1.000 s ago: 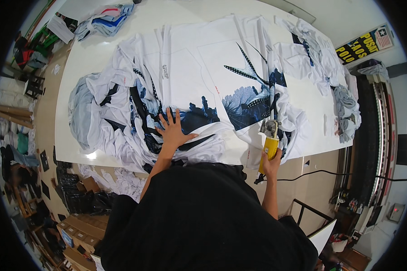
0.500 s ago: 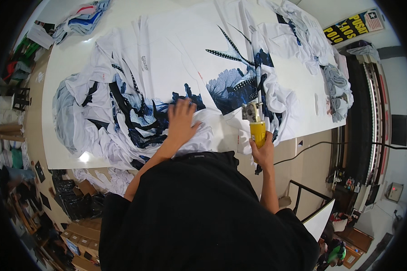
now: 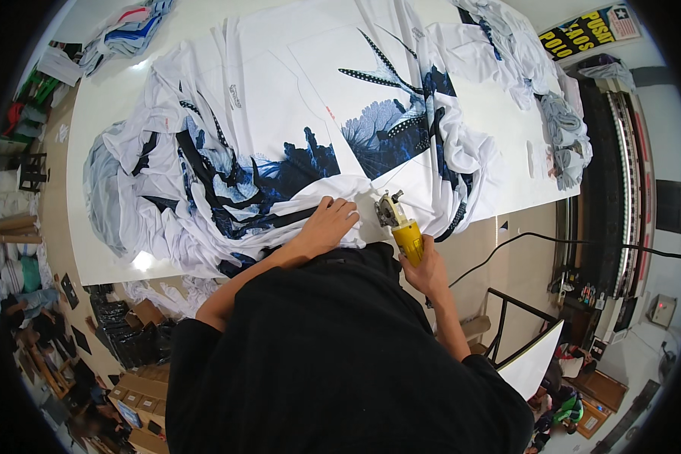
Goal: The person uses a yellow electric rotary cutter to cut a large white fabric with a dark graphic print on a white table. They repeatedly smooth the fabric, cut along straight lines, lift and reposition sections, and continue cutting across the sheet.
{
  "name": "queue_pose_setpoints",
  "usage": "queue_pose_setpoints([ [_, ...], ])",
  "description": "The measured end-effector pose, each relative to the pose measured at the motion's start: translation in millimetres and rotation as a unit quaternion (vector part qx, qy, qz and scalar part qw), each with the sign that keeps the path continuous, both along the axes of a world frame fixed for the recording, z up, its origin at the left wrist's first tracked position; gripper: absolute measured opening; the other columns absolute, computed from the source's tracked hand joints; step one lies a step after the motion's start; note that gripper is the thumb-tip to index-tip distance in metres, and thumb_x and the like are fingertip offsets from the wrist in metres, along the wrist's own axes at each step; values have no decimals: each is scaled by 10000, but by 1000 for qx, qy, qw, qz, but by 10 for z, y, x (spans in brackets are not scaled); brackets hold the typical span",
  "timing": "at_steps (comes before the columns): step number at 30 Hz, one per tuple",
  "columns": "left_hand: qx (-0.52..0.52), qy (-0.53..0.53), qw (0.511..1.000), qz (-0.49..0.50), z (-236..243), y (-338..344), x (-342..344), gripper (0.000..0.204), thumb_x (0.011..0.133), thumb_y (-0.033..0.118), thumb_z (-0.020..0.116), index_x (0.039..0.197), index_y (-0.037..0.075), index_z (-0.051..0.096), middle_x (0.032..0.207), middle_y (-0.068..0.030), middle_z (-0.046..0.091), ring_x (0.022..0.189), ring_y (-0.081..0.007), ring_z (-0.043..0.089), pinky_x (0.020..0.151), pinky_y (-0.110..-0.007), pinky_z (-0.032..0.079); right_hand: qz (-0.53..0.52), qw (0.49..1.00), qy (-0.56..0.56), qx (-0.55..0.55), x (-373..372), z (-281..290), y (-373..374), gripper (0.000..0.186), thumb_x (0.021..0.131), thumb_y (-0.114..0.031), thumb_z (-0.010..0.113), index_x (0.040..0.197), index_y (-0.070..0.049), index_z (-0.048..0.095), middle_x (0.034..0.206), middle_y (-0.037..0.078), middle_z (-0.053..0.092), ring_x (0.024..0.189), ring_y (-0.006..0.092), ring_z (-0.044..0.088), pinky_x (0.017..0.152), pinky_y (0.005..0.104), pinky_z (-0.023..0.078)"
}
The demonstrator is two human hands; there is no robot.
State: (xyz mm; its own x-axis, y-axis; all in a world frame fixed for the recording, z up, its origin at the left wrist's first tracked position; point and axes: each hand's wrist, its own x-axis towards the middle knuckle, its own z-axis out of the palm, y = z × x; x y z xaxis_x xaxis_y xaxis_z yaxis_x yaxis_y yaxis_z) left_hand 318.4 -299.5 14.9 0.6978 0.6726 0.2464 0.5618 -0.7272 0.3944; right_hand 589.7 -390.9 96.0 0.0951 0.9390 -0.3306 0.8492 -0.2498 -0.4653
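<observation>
Left hand [image 3: 327, 223] flat, fingers spread on the white-and-blue printed cloth [image 3: 280, 151] at the near edge of the desk [image 3: 106, 106]. Right hand [image 3: 425, 266] clamped round a yellow electric cutter [image 3: 401, 227], blade hidden in folds; wrists half hidden behind a black shirt [image 3: 333, 356].

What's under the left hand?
The left hand presses flat on stacked white and blue printed fabric, beside the yellow cutter. The table beneath it is covered there.
</observation>
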Motion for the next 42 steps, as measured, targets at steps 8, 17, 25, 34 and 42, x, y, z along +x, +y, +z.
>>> queue_pose_setpoints([
  [8, -358, -54, 927, 92, -25, -217, -10, 211, 951, 153, 556, 1095, 12, 494, 941, -277, 677, 915, -467, 651, 782, -585, 450, -2, 1000, 9, 1, -30, -98, -135, 579, 857, -261, 743, 1263, 2, 426, 965, 341, 662, 900, 539, 646, 751, 574, 513],
  [17, -387, 41, 915, 111, -38, -391, -48, 433, 912, 346, 649, 1173, 4, 603, 936, -290, 693, 949, -474, 669, 857, -569, 514, 5, 1000, 9, 14, -78, -127, -140, 546, 870, -241, 728, 1244, 12, 419, 988, 354, 644, 912, 539, 636, 753, 567, 511],
  [25, -392, 14, 914, 107, -108, -412, -44, 324, 864, 212, 618, 1126, 41, 702, 987, -260, 719, 944, -439, 692, 864, -538, 536, 9, 1000, 15, -7, -154, -158, 33, 491, 887, -233, 702, 1198, 16, 414, 1020, 352, 629, 911, 546, 631, 750, 576, 505],
  [34, -410, -1, 904, 121, -28, -399, -41, 300, 867, 239, 609, 1072, 42, 705, 970, -244, 724, 941, -437, 692, 876, -533, 533, 37, 999, 17, 8, -268, -183, 465, 464, 880, -211, 693, 1147, 37, 406, 1003, 374, 627, 919, 561, 621, 773, 582, 506],
  [42, -422, 4, 898, 123, -49, -368, -43, 309, 870, 265, 600, 1043, 33, 706, 992, -258, 719, 959, -451, 684, 883, -533, 530, 54, 999, 10, -1, -322, -168, 706, 497, 878, -235, 682, 1172, 50, 398, 1006, 383, 624, 929, 554, 629, 795, 575, 508],
])
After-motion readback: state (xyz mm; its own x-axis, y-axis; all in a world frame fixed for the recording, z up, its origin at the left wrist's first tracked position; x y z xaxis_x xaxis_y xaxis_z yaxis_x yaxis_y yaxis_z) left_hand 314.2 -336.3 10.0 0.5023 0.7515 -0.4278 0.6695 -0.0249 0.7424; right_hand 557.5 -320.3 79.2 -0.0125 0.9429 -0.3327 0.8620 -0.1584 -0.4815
